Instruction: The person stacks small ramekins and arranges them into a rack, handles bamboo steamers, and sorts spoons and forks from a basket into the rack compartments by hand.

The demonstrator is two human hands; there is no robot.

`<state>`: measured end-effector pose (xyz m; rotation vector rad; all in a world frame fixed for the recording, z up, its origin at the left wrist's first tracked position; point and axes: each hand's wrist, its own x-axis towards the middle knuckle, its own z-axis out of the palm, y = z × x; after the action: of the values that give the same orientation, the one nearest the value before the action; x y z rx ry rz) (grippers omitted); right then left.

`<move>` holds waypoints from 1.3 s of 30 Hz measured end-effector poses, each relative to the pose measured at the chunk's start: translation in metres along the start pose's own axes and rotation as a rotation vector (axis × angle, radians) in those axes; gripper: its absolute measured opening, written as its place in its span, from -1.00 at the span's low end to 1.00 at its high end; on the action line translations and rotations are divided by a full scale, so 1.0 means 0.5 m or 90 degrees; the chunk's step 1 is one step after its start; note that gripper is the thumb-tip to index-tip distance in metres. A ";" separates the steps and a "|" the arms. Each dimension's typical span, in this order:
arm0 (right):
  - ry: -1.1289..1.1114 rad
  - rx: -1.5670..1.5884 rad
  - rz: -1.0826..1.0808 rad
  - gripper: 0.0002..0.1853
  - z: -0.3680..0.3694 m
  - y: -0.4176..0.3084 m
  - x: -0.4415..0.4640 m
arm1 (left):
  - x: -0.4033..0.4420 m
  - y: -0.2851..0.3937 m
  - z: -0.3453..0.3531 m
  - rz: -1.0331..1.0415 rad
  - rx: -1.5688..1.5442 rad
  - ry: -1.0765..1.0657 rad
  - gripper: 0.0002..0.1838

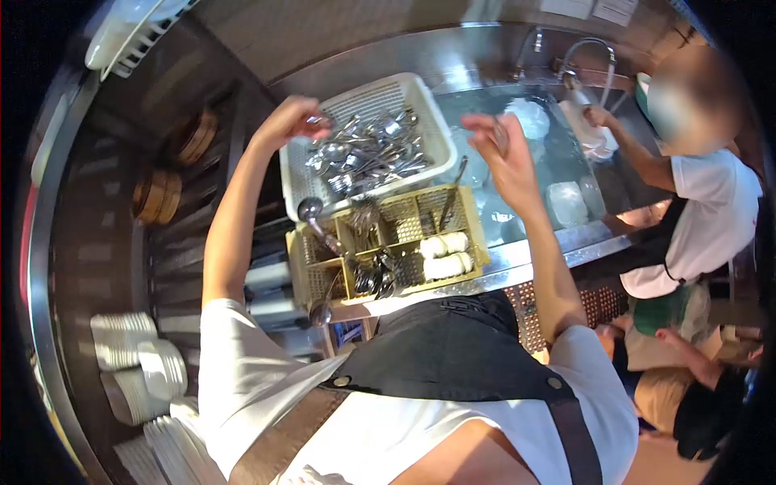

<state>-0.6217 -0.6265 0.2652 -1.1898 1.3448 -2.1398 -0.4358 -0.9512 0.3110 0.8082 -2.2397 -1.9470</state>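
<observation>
My left hand (293, 123) is over the left side of a white plastic basket (449, 149), its fingers curled around a small shiny piece I cannot make out. In the basket lies a heap of metal spoons and other cutlery (372, 153). My right hand (509, 153) is raised right of the basket, above the sink water, fingers bent in around a small greyish, blurred piece. Closer to my body stands a yellow compartment crate (477, 234). It holds a ladle (319, 222), upright thin cutlery (365, 222), dark-handled utensils (376, 275) and white rolled pieces (447, 255).
A water-filled sink (501, 218) with submerged white and clear containers (566, 202) lies right. A co-worker (711, 202) holds a spray tap there. Bamboo steamers (158, 194) and stacked white dishes (125, 339) stand left. Another person (679, 396) is low at right.
</observation>
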 end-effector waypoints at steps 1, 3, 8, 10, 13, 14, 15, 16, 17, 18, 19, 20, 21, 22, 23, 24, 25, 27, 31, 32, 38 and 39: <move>-0.053 -0.069 -0.017 -0.67 0.028 -0.002 0.030 | -0.013 0.044 0.039 0.026 -0.046 -0.014 -0.80; -0.107 -0.136 -0.043 -0.62 0.079 -0.023 0.067 | -0.039 0.110 0.117 0.057 -0.101 -0.082 -0.78; -0.109 -0.259 -0.108 -0.59 0.125 0.028 0.071 | -0.021 0.130 0.193 0.139 -0.203 -0.121 -0.70; -0.041 -0.080 0.042 -0.67 0.092 0.010 0.031 | 0.012 0.081 0.176 0.095 -0.153 -0.063 -0.52; -0.009 0.127 0.377 -0.87 -0.013 -0.033 -0.057 | 0.106 -0.128 0.108 -0.028 0.349 -0.012 -0.61; 0.022 0.183 0.470 -0.93 -0.060 -0.022 -0.099 | 0.128 -0.230 0.093 -0.105 0.395 0.039 -0.57; 0.052 0.222 0.493 -0.90 -0.099 -0.018 -0.143 | 0.175 -0.341 0.064 -0.132 0.664 -0.022 -0.48; 0.086 0.261 0.512 -0.85 -0.135 -0.017 -0.184 | 0.164 -0.345 0.080 -0.254 0.684 -0.092 -0.49; 0.133 0.240 0.548 -0.84 -0.163 -0.023 -0.220 | 0.146 -0.354 0.102 -0.378 0.699 -0.165 -0.49; 0.171 0.267 0.543 -0.84 -0.192 -0.020 -0.259 | 0.149 -0.377 0.105 -0.377 0.700 -0.178 -0.49; 0.191 0.230 0.521 -0.84 -0.198 -0.043 -0.278 | 0.154 -0.407 0.102 -0.378 0.637 -0.174 -0.56; 0.211 0.234 0.519 -0.85 -0.219 -0.040 -0.302 | 0.161 -0.435 0.098 -0.382 0.573 -0.169 -0.64; 0.228 0.238 0.515 -0.85 -0.228 -0.039 -0.311 | 0.166 -0.443 0.097 -0.384 0.574 -0.177 -0.64; 0.265 0.226 0.505 -0.83 -0.233 -0.037 -0.316 | 0.171 -0.449 0.093 -0.371 0.541 -0.213 -0.64; 0.267 0.229 0.506 -0.83 -0.236 -0.030 -0.316 | 0.175 -0.452 0.087 -0.356 0.509 -0.244 -0.64; 0.278 0.232 0.489 -0.82 -0.236 -0.024 -0.305 | 0.173 -0.456 0.080 -0.330 0.519 -0.237 -0.66; 0.289 0.235 0.470 -0.81 -0.233 -0.019 -0.291 | 0.176 -0.462 0.063 -0.329 0.522 -0.235 -0.66; 0.294 0.220 0.488 -0.80 -0.220 -0.021 -0.260 | 0.166 -0.481 0.032 -0.126 0.470 -0.202 -0.65; 0.210 0.181 0.492 -0.72 -0.198 -0.007 -0.205 | 0.134 -0.396 -0.017 -0.183 0.297 -0.138 -0.69; 0.199 0.158 0.472 -0.75 -0.187 -0.009 -0.196 | 0.122 -0.382 -0.023 -0.222 0.145 -0.118 -0.74; 0.206 0.173 0.454 -0.77 -0.147 -0.015 -0.191 | 0.164 -0.400 -0.059 -0.226 -0.241 0.045 -0.70; 0.207 0.173 0.455 -0.77 -0.145 -0.016 -0.197 | 0.163 -0.389 -0.043 -0.227 -0.241 0.044 -0.70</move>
<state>-0.6205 -0.5163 0.2113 -0.1950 1.2827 -1.9187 -0.4315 -1.0170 0.1093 1.2529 -1.6927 -2.3461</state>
